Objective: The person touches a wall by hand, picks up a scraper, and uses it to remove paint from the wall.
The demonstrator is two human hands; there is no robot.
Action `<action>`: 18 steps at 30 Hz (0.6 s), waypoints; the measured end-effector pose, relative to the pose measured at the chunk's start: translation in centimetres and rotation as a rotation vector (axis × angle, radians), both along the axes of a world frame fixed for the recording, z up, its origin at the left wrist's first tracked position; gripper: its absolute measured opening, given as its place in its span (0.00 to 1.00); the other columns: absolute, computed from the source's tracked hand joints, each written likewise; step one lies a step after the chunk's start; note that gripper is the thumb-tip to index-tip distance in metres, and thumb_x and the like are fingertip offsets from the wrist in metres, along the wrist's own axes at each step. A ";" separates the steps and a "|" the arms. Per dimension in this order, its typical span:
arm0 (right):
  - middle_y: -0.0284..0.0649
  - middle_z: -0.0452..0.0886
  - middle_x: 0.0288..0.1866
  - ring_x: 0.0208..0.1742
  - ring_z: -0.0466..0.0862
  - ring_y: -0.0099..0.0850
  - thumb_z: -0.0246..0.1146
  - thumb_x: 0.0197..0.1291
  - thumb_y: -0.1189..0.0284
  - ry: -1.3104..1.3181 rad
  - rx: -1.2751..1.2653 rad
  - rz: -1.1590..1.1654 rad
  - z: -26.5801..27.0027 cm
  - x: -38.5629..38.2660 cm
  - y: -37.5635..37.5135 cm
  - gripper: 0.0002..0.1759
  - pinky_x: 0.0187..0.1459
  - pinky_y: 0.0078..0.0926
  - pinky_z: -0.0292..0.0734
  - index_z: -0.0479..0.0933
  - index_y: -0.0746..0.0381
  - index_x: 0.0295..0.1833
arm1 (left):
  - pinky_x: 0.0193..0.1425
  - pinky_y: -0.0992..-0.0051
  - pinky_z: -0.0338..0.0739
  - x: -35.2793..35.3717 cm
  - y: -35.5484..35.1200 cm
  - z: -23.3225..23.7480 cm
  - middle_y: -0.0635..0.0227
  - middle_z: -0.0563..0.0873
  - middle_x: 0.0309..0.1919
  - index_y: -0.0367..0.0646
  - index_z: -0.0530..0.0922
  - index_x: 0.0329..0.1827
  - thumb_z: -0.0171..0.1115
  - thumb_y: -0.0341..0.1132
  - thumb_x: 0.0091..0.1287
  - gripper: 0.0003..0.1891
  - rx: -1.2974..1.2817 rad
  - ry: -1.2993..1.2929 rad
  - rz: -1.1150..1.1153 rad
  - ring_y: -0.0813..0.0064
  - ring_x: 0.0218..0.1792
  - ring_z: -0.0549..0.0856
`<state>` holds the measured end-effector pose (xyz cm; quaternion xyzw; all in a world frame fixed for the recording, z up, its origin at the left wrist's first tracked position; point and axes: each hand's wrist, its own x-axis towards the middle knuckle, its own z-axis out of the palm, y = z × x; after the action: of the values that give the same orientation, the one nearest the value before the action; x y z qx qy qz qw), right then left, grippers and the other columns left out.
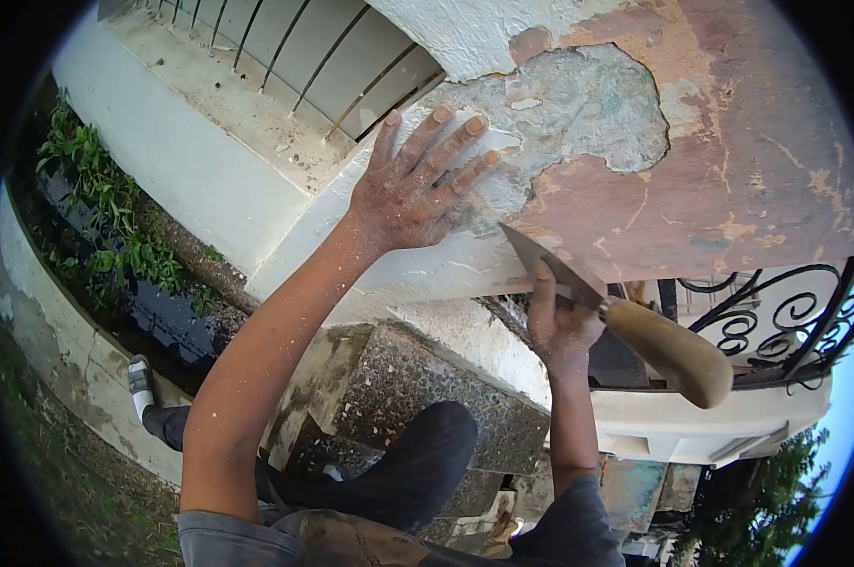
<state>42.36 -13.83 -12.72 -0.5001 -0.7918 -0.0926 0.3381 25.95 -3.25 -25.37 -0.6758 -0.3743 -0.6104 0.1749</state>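
My left hand [413, 184] lies flat with fingers spread on the white-painted part of the wall [380, 274], beside a rough patch where the paint has come off. Pale dust and flecks cover the hand and forearm. My right hand [564, 326] grips a putty knife by its blade, the thumb laid along the metal. The putty knife [668, 350] has a wooden handle that sticks out to the lower right, and its blade tip is close to the wall's lower edge. The rest of my right fingers are hidden behind the tool.
Bare grey plaster [588, 104] shows amid worn reddish paint [729, 189]. A barred window [304, 57] is at the upper left. Below lie a water-filled ditch [167, 321] with plants [115, 208], concrete steps [399, 378] and a black scrolled railing [786, 312].
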 end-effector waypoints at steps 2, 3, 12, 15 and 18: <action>0.53 0.75 0.42 0.43 0.79 0.33 0.58 0.56 0.79 0.006 -0.037 0.026 0.8 0.2 -0.3 0.13 0.44 0.27 0.75 0.66 0.70 0.46 | 0.69 0.51 0.41 0.3 -0.1 -0.1 0.63 0.62 0.65 0.54 0.70 0.59 0.51 0.45 0.60 0.22 0.011 0.003 0.014 0.57 0.68 0.55; 0.50 0.75 0.40 0.40 0.79 0.32 0.58 0.56 0.79 -0.011 0.241 0.195 0.2 -0.6 0.0 0.14 0.43 0.25 0.75 0.64 0.71 0.45 | 0.69 0.52 0.41 0.1 0.2 0.0 0.63 0.62 0.65 0.54 0.70 0.59 0.51 0.45 0.60 0.22 0.020 0.004 0.030 0.57 0.68 0.55; 0.54 0.74 0.46 0.48 0.77 0.35 0.58 0.56 0.78 0.412 0.148 0.073 -0.4 -0.7 0.0 0.14 0.46 0.31 0.74 0.64 0.70 0.46 | 0.71 0.54 0.35 0.1 0.2 -0.3 0.77 0.57 0.67 0.65 0.64 0.62 0.55 0.49 0.56 0.28 -0.063 -0.009 0.010 0.69 0.68 0.53; 0.51 0.76 0.43 0.46 0.77 0.32 0.58 0.56 0.79 -0.156 -0.164 -0.032 0.6 0.4 -0.5 0.10 0.45 0.27 0.73 0.69 0.70 0.43 | 0.71 0.53 0.35 0.3 0.3 -0.4 0.77 0.57 0.67 0.65 0.64 0.62 0.55 0.49 0.55 0.28 -0.050 -0.033 -0.003 0.69 0.68 0.53; 0.49 0.76 0.44 0.46 0.77 0.32 0.58 0.55 0.79 0.230 0.125 0.132 -0.9 -0.9 0.0 0.14 0.47 0.28 0.73 0.69 0.68 0.47 | 0.71 0.53 0.35 0.3 0.4 -0.5 0.77 0.57 0.67 0.65 0.65 0.62 0.55 0.49 0.55 0.28 -0.039 -0.020 0.012 0.69 0.68 0.53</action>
<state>41.45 -13.79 -13.66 -0.4321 -0.7718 -0.0615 0.4624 26.24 -2.85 -25.85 -0.6706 -0.3918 -0.6087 0.1617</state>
